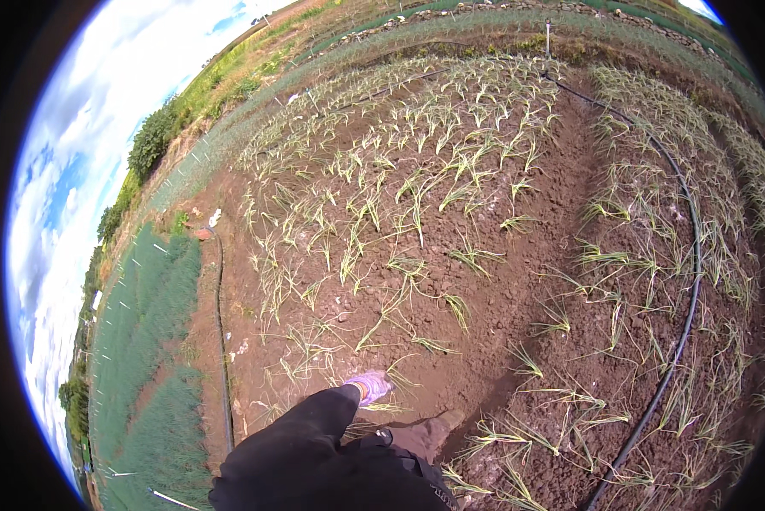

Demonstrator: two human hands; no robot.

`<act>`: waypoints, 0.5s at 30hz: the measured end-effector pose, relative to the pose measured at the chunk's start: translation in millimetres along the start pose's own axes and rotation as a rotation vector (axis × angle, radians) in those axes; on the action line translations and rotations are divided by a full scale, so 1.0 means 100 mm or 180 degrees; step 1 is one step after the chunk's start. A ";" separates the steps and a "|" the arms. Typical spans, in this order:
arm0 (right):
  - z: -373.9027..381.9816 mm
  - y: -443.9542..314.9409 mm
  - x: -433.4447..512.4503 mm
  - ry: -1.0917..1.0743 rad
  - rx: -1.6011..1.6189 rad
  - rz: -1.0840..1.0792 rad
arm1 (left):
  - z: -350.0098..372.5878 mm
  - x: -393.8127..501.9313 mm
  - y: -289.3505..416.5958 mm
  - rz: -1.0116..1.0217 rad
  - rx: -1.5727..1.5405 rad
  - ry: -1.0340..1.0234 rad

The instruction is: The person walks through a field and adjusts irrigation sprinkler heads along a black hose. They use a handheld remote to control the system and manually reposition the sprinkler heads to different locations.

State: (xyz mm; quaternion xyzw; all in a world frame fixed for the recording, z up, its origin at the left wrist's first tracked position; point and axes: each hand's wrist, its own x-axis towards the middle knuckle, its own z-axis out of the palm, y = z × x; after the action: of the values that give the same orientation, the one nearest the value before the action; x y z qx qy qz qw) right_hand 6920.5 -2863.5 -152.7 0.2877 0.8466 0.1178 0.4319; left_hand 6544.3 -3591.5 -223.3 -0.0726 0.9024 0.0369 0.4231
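My left hand [373, 386], in a pink-and-purple patterned glove below a black sleeve, is low over the brown soil. Its fingers point right, beside the narrow leaves of a small onion-like plant [403, 378]; whether they touch or grip it cannot be told. Another such plant [385, 407] lies just below the hand. My right hand is out of view. Rows of drooping pale-green plants [414, 214] fill the bed before me.
A furrow [523, 281] separates this bed from one at the right, where a black hose [695, 255] curves over plants. Another dark pipe [219, 306] runs along the left. My muddy boot [446, 421] is below the hand. Dense green crops [152, 319] grow farther left.
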 end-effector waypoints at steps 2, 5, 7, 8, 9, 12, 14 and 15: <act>-0.12 0.00 -0.05 -0.0100 0.0084 0.0073 | 0.01 0.00 0.02 0.0010 -0.0048 0.0112; -0.16 -0.04 -0.19 -0.0623 0.0284 0.0157 | -0.09 0.02 0.13 0.0132 0.0002 -0.0204; -0.05 -0.09 -0.28 0.1844 -0.2056 -0.0625 | -0.20 0.01 0.27 0.0223 -0.0089 -0.0220; -0.01 -0.11 -0.24 0.1494 -0.1456 -0.0483 | -0.25 -0.01 0.35 0.0236 -0.0115 -0.0230; 0.05 -0.12 -0.24 0.1290 -0.1255 -0.0423 | -0.30 -0.03 0.42 0.0372 -0.0028 -0.0202; 0.11 -0.11 -0.06 0.0695 -0.0859 -0.0211 | -0.33 -0.11 0.53 0.0699 -0.0033 -0.0064; 0.09 -0.09 0.04 0.0472 -0.0719 -0.0131 | -0.29 -0.12 0.52 0.0547 -0.0190 -0.0132; 0.08 -0.08 0.08 0.0428 -0.0677 -0.0119 | -0.26 -0.12 0.50 0.0527 -0.0321 -0.0145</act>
State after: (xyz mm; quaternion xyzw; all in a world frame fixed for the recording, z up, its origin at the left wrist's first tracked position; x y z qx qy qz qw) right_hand 6919.8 -2866.1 -166.0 0.2158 0.8616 0.2179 0.4044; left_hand 6524.2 -3544.7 -197.4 -0.0180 0.8925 0.1188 0.4348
